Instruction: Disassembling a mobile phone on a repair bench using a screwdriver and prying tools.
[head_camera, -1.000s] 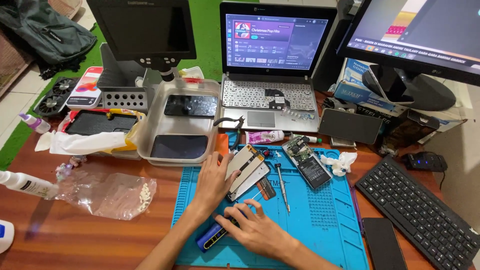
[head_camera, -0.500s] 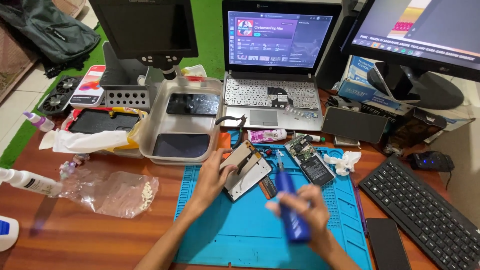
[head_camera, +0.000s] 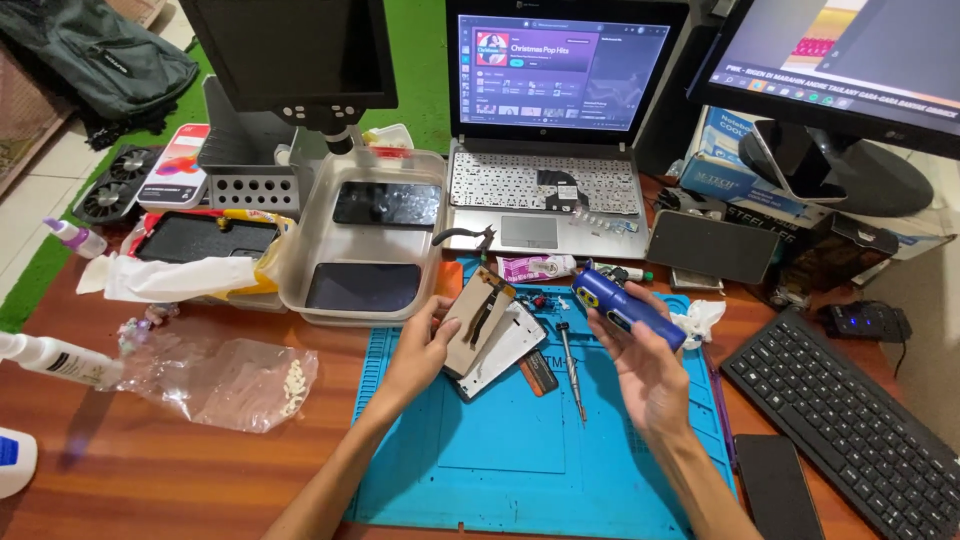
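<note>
Blue driver (head_camera: 628, 308) is clasped in the right hand (head_camera: 648, 372), lifted off the mat (head_camera: 520, 460). At ten o'clock from it, the left hand (head_camera: 420, 348) pinches a tilted phone panel (head_camera: 478, 322). The phone looks opened, far from reassembled.

Left hand (head_camera: 420, 350) tilted a phone screen panel (head_camera: 478, 320) above a blue work mat (head_camera: 520, 450), right hand (head_camera: 648, 375) gripped a blue electric screwdriver (head_camera: 625, 305), laptop (head_camera: 550, 130) behind.

monitor (head_camera: 840, 70) cropped, white bottle (head_camera: 50, 357) cut off
</note>
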